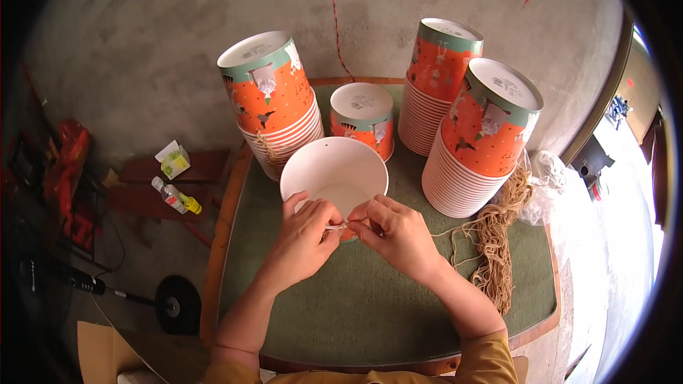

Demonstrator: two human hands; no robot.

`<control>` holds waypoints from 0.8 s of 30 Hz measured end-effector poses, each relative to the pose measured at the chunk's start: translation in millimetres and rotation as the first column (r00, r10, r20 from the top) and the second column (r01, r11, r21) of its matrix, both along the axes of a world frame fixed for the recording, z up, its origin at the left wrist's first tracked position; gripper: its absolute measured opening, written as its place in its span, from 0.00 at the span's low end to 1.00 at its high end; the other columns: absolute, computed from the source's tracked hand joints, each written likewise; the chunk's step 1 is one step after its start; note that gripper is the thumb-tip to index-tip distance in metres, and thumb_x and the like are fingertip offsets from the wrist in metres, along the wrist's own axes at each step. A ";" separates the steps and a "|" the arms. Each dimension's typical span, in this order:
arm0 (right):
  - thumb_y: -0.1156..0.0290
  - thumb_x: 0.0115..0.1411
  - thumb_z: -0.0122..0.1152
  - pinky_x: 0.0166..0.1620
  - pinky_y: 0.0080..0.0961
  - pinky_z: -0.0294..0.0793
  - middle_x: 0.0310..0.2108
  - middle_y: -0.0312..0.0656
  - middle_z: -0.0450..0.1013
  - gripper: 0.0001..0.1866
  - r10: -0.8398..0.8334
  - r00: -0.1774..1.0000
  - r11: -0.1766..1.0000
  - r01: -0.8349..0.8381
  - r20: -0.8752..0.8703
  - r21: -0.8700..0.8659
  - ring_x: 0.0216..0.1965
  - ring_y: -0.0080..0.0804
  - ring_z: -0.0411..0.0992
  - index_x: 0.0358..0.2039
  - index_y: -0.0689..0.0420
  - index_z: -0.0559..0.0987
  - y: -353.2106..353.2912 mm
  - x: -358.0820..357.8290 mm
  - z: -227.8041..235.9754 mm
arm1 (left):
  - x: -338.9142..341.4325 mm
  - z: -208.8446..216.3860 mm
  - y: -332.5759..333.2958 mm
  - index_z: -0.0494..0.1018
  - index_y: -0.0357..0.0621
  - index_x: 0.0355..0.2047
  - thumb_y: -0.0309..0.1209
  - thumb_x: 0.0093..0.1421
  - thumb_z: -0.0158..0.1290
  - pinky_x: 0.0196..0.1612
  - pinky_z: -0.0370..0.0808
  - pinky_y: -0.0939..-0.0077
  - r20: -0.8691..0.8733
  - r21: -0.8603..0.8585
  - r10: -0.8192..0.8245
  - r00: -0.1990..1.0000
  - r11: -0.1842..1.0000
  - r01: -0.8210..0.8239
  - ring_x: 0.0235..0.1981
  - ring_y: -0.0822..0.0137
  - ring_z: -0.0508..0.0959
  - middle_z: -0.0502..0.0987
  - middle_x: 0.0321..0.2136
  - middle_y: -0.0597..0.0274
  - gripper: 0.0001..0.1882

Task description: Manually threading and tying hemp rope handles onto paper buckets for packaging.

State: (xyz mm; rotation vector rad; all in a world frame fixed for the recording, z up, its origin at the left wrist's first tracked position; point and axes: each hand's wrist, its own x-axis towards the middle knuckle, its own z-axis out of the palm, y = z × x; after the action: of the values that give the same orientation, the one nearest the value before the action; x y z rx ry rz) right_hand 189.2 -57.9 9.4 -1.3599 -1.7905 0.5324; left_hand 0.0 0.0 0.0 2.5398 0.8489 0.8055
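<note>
A white-lined paper bucket [334, 171] stands on the table with its mouth tilted up toward me; a small hole shows in its far rim. At its near rim my left hand [307, 233] is closed, thumb and fingers pinching a pale twine [335, 227]. Close beside it my right hand [398, 233] pinches the twine too, fingertips almost meeting those of the left. Whether the twine passes through the near rim is hidden by my fingers. A thin strand runs from near my right hand to a loose hank of tan twine [498, 256] on the right.
Stacks of upside-down orange and green paper buckets stand at the left [267, 92], back right [441, 78] and right [484, 142]; a shorter one [361, 114] sits between. Clear plastic bags [546, 185] lie at the right edge. A bench [135, 203] with bottles is off left.
</note>
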 end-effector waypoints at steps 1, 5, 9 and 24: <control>0.71 0.58 0.64 0.32 0.32 0.78 0.34 0.38 0.75 0.07 0.007 1.000 0.995 -0.008 0.017 0.099 0.33 0.35 0.79 0.36 0.56 0.75 1.5 -1.1 -3.7 | -0.8 0.3 -0.4 0.64 0.43 0.35 0.22 0.55 0.56 0.63 0.54 0.56 0.003 -0.002 0.000 1.000 1.000 0.000 0.41 0.62 0.77 0.74 0.32 0.63 0.12; 0.71 0.57 0.64 0.30 0.35 0.77 0.30 0.39 0.73 0.08 0.029 0.997 0.954 -0.050 0.075 0.294 0.27 0.40 0.76 0.33 0.57 0.74 -0.1 -1.4 -4.5 | 2.3 0.2 -1.8 0.64 0.43 0.35 0.22 0.55 0.56 0.63 0.54 0.57 0.021 0.021 -0.006 1.000 1.000 0.006 0.41 0.61 0.77 0.74 0.32 0.63 0.12; 0.71 0.56 0.64 0.29 0.36 0.76 0.29 0.41 0.73 0.08 0.020 0.990 0.964 -0.056 0.139 0.260 0.26 0.41 0.75 0.31 0.57 0.73 -2.9 -2.5 -1.8 | 2.0 1.3 -1.4 0.64 0.43 0.35 0.21 0.55 0.56 0.63 0.54 0.56 0.029 0.011 -0.012 1.000 1.000 0.012 0.40 0.61 0.77 0.74 0.31 0.63 0.12; 0.56 0.62 0.61 0.23 0.24 0.72 0.15 0.37 0.74 0.16 -0.082 0.977 0.848 -0.034 -0.195 -0.528 0.16 0.22 0.72 0.31 0.57 0.82 3.4 -7.4 -9.0 | -2.7 0.6 2.4 0.65 0.44 0.36 0.23 0.58 0.53 0.64 0.53 0.56 -0.010 -0.055 -0.020 1.000 0.998 0.020 0.42 0.64 0.76 0.74 0.33 0.65 0.09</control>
State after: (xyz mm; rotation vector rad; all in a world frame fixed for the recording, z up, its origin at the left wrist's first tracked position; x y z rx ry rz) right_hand 181.8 -54.5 0.3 -1.6129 -1.5016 1.1810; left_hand -2.7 2.4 0.6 2.5027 0.8359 0.7526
